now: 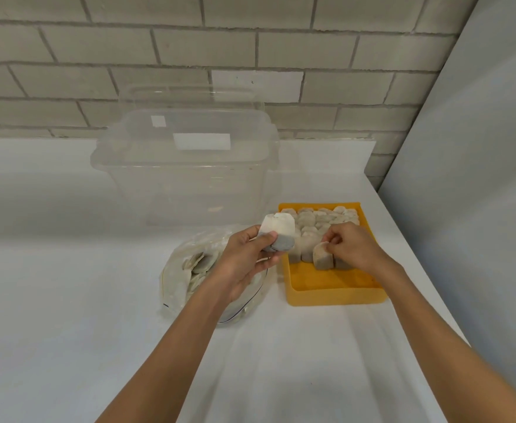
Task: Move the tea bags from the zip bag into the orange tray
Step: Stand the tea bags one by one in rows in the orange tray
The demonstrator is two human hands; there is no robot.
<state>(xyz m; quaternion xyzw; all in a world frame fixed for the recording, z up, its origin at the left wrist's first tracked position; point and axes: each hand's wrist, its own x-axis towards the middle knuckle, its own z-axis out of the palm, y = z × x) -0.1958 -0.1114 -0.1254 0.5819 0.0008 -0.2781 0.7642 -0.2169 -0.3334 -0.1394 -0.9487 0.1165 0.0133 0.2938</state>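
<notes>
The left hand (244, 254) has its fingers pinching a stack of tea bags (279, 236) above the zip bag (189, 270). The right hand (351, 245) has its fingers pinching one tea bag (322, 259) standing in the orange tray (327, 290). The labels (201, 141) on the clear box (186, 178) look blank.

L hand (244, 257) grips tea bags (279, 236); R hand (353, 245) pinches bag (322, 259) in orange tray (333, 293).

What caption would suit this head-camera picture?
Left hand grips tea bags over the zip bag; right hand stands one tea bag in the orange tray.
</notes>
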